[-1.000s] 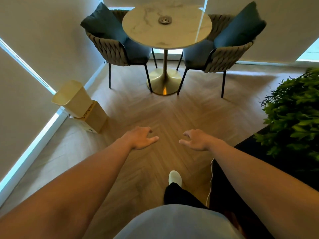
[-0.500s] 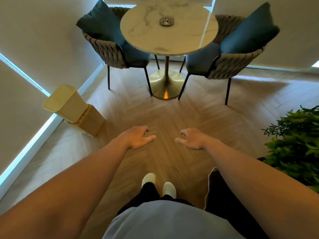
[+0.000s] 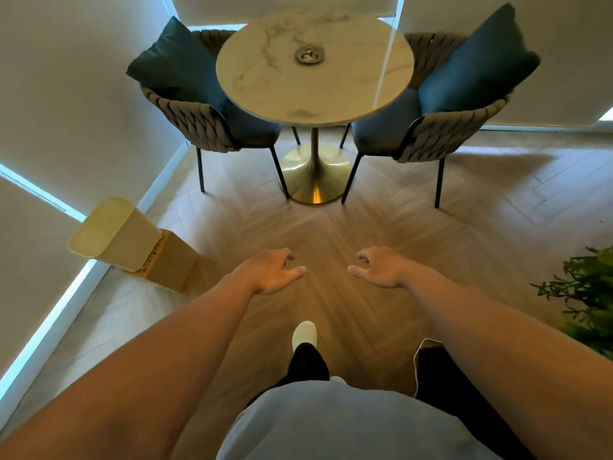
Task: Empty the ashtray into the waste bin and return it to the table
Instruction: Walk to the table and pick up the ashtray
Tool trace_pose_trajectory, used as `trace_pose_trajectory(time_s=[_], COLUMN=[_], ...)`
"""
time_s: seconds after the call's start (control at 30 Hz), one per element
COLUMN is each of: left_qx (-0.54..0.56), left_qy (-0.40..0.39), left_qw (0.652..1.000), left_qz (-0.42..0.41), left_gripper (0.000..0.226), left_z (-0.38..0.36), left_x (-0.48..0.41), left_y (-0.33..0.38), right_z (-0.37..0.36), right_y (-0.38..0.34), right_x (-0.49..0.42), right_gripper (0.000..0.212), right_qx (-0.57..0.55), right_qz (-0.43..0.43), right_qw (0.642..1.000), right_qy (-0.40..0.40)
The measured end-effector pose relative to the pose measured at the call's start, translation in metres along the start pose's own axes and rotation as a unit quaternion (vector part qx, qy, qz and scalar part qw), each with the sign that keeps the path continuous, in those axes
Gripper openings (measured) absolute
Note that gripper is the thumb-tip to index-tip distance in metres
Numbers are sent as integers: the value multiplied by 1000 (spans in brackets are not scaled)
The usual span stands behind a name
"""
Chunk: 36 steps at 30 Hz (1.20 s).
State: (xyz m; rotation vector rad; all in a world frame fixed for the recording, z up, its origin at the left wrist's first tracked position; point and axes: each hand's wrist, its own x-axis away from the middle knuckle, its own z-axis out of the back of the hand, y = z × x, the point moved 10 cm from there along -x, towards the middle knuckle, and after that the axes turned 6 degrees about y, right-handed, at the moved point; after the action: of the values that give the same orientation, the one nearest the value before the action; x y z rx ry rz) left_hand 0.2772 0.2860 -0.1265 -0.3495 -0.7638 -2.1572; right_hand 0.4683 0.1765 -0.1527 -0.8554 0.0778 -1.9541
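Observation:
A small round metal ashtray sits near the middle of a round marble table with a gold pedestal, straight ahead. A pale yellow waste bin stands on the floor by the left wall. My left hand and my right hand hover over the wooden floor, well short of the table. Both hands hold nothing, with fingers loosely apart and palms down.
Two woven chairs with dark blue cushions flank the table, the left chair and the right chair. A green plant stands at the right. A dark rug lies by my right side. My foot steps on herringbone flooring.
I have walked closer to the table, so the table, chairs and bin appear larger and nearer. The plant has slid toward the right edge. Both hands stay empty and held out in front.

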Motion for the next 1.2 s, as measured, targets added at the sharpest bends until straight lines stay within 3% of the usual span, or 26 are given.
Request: trace_pose_trajectory(time_s=[0.73,1.2], left_qx=[-2,7], left_qy=[-52,-85], left_qw=[998,996], left_qz=[-27,21], left_gripper=[66,66], left_z=[69,122], left_x=[-152,-267], left_y=[-46,-28], right_z=[48,141], right_y=[-20,3], right_x=[-142,-258], right_gripper=[69,72], right_qx=[-47,-50], right_qz=[-39,-6], right_qw=[998,999], right_qy=[-14,-22])
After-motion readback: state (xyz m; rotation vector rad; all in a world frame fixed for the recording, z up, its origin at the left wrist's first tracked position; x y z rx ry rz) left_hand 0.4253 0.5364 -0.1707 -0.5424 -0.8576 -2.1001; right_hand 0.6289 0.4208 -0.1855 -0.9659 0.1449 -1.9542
